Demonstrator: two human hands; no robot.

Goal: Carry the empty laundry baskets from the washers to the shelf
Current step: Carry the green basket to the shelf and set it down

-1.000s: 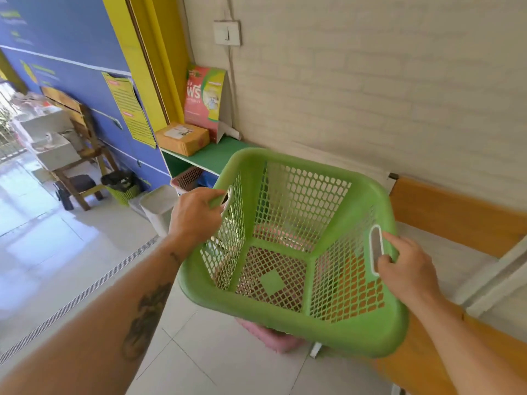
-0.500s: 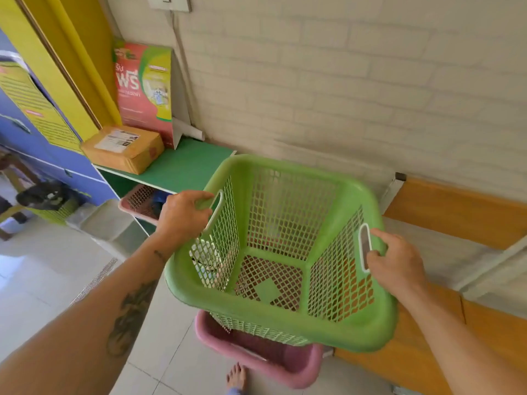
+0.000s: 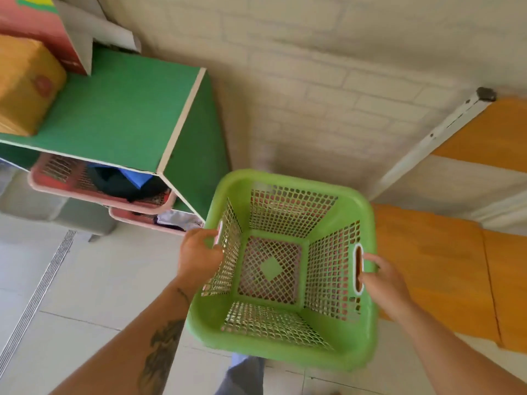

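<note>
An empty green mesh laundry basket (image 3: 285,346) is held low in front of me, just right of the green shelf (image 3: 119,109). My left hand (image 3: 198,256) grips its left handle slot. My right hand (image 3: 383,282) grips the right handle slot, fingers through the opening. Pink shows through the mesh floor of the basket; what lies under it is hidden.
Two pink baskets (image 3: 94,192) holding dark and blue clothes sit in the shelf's compartments. A yellow parcel (image 3: 22,84) and a red carton (image 3: 37,27) stand on the shelf top. An orange bench (image 3: 433,269) runs along the brick wall at right. A floor drain (image 3: 42,289) crosses the tiles.
The basket has come down toward the floor beside the shelf, and my view has tilted downward. The pink basket seen below it earlier is now covered by the green one.
</note>
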